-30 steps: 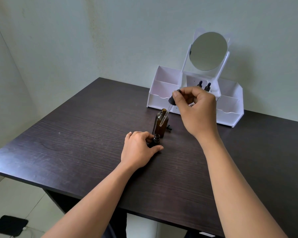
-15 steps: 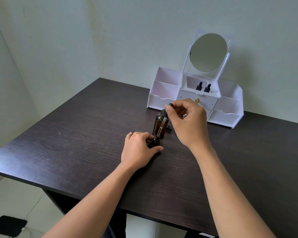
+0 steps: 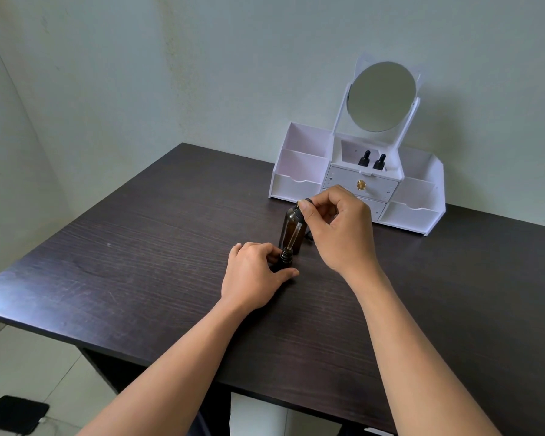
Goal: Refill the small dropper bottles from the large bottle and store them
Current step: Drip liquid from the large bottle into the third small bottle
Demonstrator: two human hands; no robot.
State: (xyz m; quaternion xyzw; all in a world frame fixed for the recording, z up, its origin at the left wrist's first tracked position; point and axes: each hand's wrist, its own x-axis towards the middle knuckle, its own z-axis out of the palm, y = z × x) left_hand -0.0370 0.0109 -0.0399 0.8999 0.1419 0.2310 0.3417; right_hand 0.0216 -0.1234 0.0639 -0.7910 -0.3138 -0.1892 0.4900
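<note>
A large amber bottle (image 3: 288, 229) stands uncapped on the dark table (image 3: 139, 247). Just in front of it, my left hand (image 3: 254, 276) grips a small dark dropper bottle (image 3: 286, 255), mostly hidden by my fingers. My right hand (image 3: 339, 229) pinches the black bulb of a glass dropper (image 3: 293, 236), its tip at the small bottle's open neck. Two more small dropper bottles (image 3: 372, 161) stand in the middle compartment of the white organizer (image 3: 299, 171).
The organizer with a round mirror (image 3: 381, 97) sits at the table's back edge against the wall. A small dark cap (image 3: 309, 236) lies behind the large bottle. A black object (image 3: 13, 415) lies on the floor at lower left.
My right hand has lowered the dropper from above the large bottle down to the small bottle's neck. My left hand has stayed on the small bottle.
</note>
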